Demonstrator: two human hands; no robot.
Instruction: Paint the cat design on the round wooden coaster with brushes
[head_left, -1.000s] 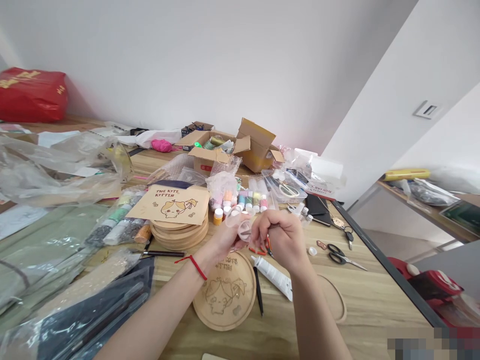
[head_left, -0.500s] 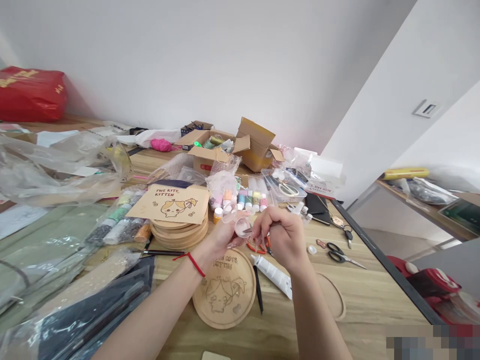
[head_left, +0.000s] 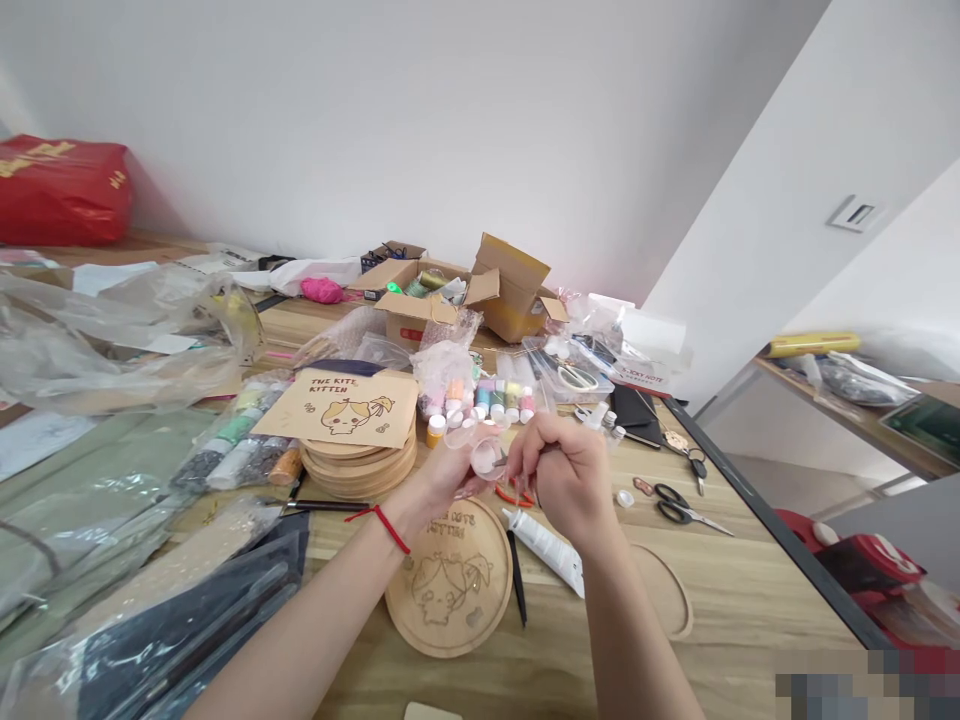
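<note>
so, left hand (head_left: 439, 475) holds a clear plastic cup (head_left: 486, 458) up above the desk (head_left: 720, 620), right hand (head_left: 570, 465) close against it
left fingers (head_left: 459, 476) are clamped around the cup; right fingers (head_left: 534, 462) are bunched together near its rim, and whether they pinch anything is hidden. an orange loop (head_left: 514, 496) shows just below the right hand. under the hands lie an engraved wooden disc (head_left: 450, 590), a white tube (head_left: 544, 552) and a black pen (head_left: 516, 578). a stack of wooden discs (head_left: 358, 468) and small paint jars (head_left: 499, 405) sit beyond, scissors (head_left: 681, 511) off to the right. a red string (head_left: 382, 528) circles the left wrist.
</note>
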